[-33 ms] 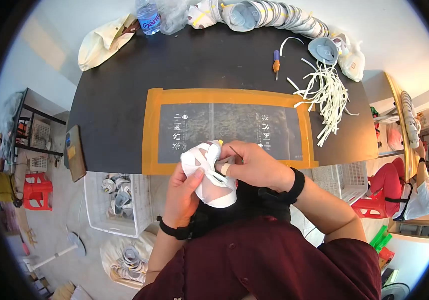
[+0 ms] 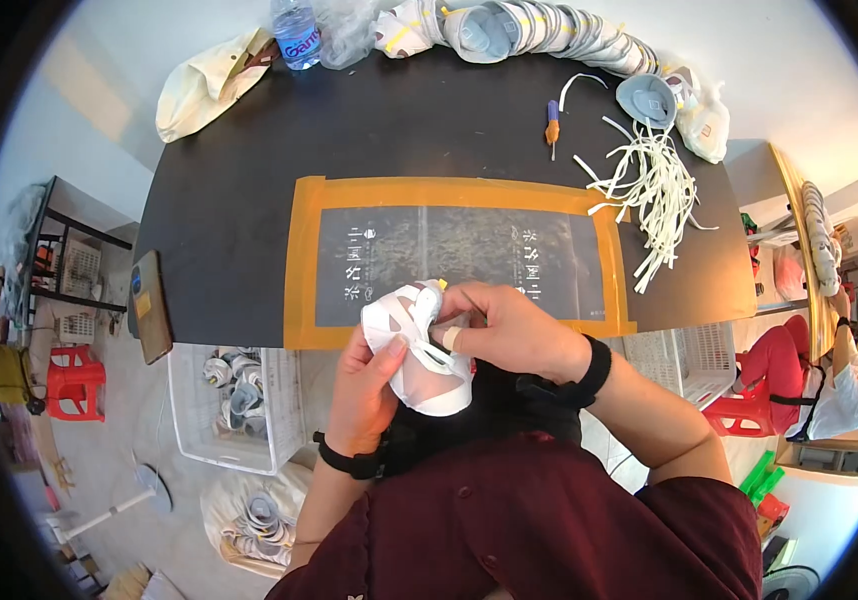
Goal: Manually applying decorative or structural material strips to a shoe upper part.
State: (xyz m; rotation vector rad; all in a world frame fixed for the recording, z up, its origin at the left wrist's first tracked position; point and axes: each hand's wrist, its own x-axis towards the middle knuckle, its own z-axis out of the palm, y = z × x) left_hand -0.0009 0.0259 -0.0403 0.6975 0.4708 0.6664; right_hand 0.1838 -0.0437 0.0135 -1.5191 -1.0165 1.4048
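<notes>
Since the white mask (image 2: pixel 417 350) looks light and soft, both hands' fingers (image 2: pixel 397 352) pinch its edges, clamped.

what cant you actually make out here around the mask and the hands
- Head view: the spot on the white mask where the right hand works is covered by its fingers, so the action there is hidden.
- Head view: the lower part of the mask lies behind the left hand.
- Head view: whether a strap is already fixed to the mask; too small to tell.
- Head view: the contents of the clear bin under the table edge are small and warped by the lens.
</notes>
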